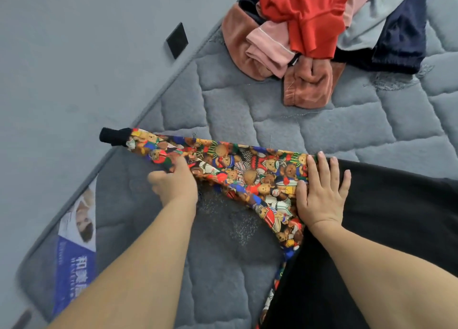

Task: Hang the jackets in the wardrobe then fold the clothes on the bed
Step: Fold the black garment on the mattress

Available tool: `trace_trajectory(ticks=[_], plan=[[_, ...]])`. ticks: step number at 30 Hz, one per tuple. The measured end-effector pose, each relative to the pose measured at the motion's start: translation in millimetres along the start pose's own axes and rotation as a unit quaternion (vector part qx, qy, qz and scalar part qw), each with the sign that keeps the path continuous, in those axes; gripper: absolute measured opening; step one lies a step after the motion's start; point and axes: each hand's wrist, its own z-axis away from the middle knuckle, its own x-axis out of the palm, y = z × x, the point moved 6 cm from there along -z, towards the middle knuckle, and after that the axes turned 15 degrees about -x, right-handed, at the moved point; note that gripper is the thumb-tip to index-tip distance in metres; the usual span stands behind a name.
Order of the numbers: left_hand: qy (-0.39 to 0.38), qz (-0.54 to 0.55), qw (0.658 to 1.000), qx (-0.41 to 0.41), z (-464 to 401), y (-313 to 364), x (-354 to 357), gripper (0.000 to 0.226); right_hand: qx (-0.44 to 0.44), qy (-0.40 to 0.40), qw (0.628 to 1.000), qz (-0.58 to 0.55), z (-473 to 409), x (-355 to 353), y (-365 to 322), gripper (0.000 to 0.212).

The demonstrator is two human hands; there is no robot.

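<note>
A black garment (386, 229) with a teddy-bear-print sleeve (250, 175) lies on the grey quilted bed (322, 132). The sleeve stretches out to the left and ends in a black cuff (114, 135) at the mattress edge. My left hand (173, 182) pinches the printed sleeve partway along its lower edge. My right hand (322, 192) lies flat with spread fingers where the sleeve meets the black body, pressing it down. A heap of unfolded clothes (309, 23), red, pink, rust, grey and navy, sits at the far side of the bed.
The grey floor (74, 55) runs along the left of the mattress, with a black square (177, 40) on it. A blue and white label (74, 249) is on the mattress corner at lower left. Bare mattress lies between the garment and the heap.
</note>
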Motion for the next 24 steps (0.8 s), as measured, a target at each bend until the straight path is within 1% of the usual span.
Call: trace_trajectory(ticks=[1,2,3,4,5,6,7,10,12,13,14,17,18,19,21,22,24], plan=[[-0.049,0.013,0.998,0.044,6.0,-1.2,16.9,0.069,0.000,0.001,1.000,-0.001,-0.5,0.7,0.0,0.062],[-0.084,-0.014,0.995,0.050,19.7,-1.1,30.8,0.083,0.000,0.002,1.000,0.000,-0.4,1.3,0.3,0.062],[-0.078,-0.044,0.994,0.065,24.5,2.4,41.4,0.091,-0.002,0.002,1.000,0.003,-0.1,1.8,0.6,0.062],[-0.072,-0.074,0.992,0.073,25.9,7.2,47.8,0.089,-0.002,0.002,1.000,0.005,0.3,1.9,0.8,0.061],[-0.064,-0.104,0.989,0.078,30.2,10.5,49.5,0.077,-0.001,0.002,1.000,0.005,0.6,1.6,1.0,0.061],[-0.066,-0.078,0.992,0.072,26.8,12.2,50.8,0.062,0.000,0.002,1.000,0.005,0.5,1.2,1.1,0.062],[-0.073,-0.048,0.995,0.050,20.0,8.6,48.7,0.051,0.001,0.002,1.000,0.004,0.5,0.8,0.6,0.062],[-0.088,0.067,0.992,-0.059,-10.2,-27.0,20.4,0.031,0.001,0.002,1.000,0.004,0.1,0.4,1.3,0.062],[-0.109,0.099,0.980,-0.137,-26.5,-59.6,1.4,0.022,0.000,-0.004,1.000,0.003,1.1,0.4,1.2,0.062],[-0.119,0.099,0.976,-0.155,-30.4,-70.6,-3.8,0.023,-0.001,-0.006,1.000,0.003,0.9,0.4,0.6,0.062],[-0.106,0.095,0.978,-0.151,-32.9,-74.8,-7.0,0.028,-0.001,-0.006,1.000,0.002,0.6,0.6,0.3,0.062],[0.025,0.075,0.991,-0.106,-22.1,-51.9,-13.3,0.056,0.000,-0.008,1.000,0.004,0.6,1.0,-0.5,0.062],[0.047,0.055,0.993,-0.088,-16.3,-38.1,-8.0,0.060,0.001,-0.008,1.000,0.003,0.8,0.7,-0.5,0.062],[0.048,0.059,0.993,-0.089,-12.9,-27.0,-2.7,0.061,0.001,-0.008,1.000,0.004,0.9,0.4,-0.7,0.062],[0.003,0.127,0.987,-0.102,-12.9,-5.3,8.8,0.055,0.000,-0.012,1.000,0.005,1.1,0.0,-1.3,0.063],[-0.021,0.169,0.982,-0.085,-13.0,9.4,12.9,0.047,0.001,-0.014,1.000,0.006,0.6,-0.3,-1.2,0.063],[-0.060,0.239,0.969,-0.020,-6.8,42.3,12.1,0.036,0.001,-0.017,1.000,0.008,-0.5,-0.6,-1.7,0.064]])
